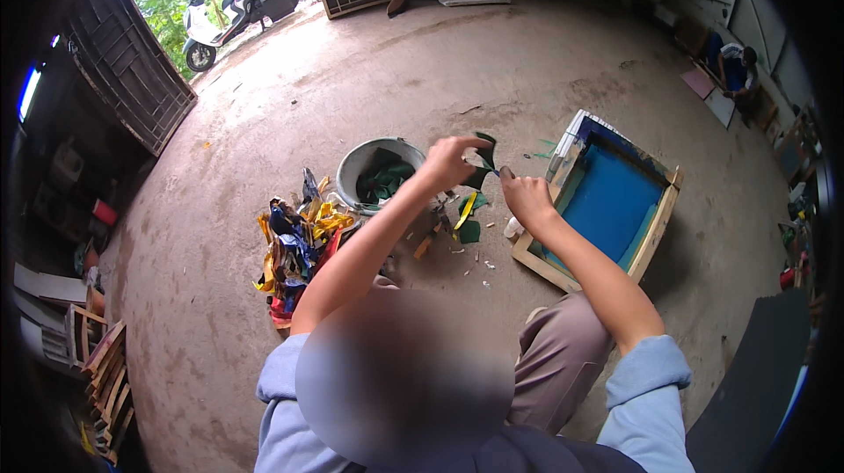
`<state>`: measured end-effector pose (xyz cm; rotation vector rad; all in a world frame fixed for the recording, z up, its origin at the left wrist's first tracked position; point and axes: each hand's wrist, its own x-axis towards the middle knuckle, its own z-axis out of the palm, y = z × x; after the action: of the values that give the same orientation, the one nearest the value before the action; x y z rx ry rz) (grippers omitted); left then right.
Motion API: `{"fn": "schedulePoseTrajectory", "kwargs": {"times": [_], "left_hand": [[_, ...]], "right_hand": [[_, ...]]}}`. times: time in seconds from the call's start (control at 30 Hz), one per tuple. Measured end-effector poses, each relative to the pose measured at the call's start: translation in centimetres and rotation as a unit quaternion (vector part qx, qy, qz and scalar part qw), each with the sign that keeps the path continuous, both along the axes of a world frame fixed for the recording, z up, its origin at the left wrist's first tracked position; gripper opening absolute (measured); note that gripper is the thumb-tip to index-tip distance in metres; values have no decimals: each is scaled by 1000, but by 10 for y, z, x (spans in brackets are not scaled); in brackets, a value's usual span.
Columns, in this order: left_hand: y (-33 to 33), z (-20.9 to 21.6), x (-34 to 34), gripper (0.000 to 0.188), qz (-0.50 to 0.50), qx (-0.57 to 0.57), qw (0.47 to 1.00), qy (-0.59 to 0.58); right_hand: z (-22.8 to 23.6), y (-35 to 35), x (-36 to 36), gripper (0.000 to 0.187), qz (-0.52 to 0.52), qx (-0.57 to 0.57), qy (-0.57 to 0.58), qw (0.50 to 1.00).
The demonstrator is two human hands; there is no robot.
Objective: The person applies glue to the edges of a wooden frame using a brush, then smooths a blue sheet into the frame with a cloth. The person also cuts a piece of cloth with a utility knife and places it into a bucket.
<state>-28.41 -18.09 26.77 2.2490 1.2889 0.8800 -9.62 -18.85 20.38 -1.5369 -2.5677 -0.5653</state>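
The left hand [450, 162] is raised over the concrete floor [492, 69] with its fingers pinched shut on a dark green strip [483, 156] that curls up above the knuckles and hangs down below them. The right hand [525, 197] sits just beside it, a little lower, fingers curled closed; something thin shows between the two hands at the strip's lower end, too small to make out, so I cannot tell for sure whether the right hand grips the strip itself or a small tool against it. The strip is held in the air between a round grey bucket [362, 162] and a wooden-framed screen [607, 209] with a blue mesh panel, which lies tilted on the floor to the person's right. The bucket stands to the left of the hands and holds more dark green scraps [385, 176]. Beside the bucket, further left, lies a heap of yellow, blue and red strips [294, 249]. Small green and yellow offcuts [468, 220] are scattered on the floor under the hands. Well apart, near the open doorway, a white scooter [230, 11] is parked, and another person [734, 69] crouches by flat boards at the far right
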Motion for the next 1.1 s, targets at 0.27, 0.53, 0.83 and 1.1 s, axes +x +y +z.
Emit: {"fn": "schedulePoseTrajectory", "kwargs": {"times": [0.27, 0.53, 0.83, 1.1], "left_hand": [[3, 9, -33, 55, 10, -97, 995, -28], [0, -2, -17, 48, 4, -38, 999, 30], [-16, 25, -18, 43, -130, -189, 971, -65], [-8, 12, -36, 41, -213, -224, 945, -103]], "right_hand": [[-8, -8, 8, 14, 11, -17, 12, 1000], [1, -5, 15, 25, 13, -78, 109, 991], [3, 17, 41, 63, -17, -257, 569, 781], [31, -2, 26, 75, 62, -548, 666, 503]]}}
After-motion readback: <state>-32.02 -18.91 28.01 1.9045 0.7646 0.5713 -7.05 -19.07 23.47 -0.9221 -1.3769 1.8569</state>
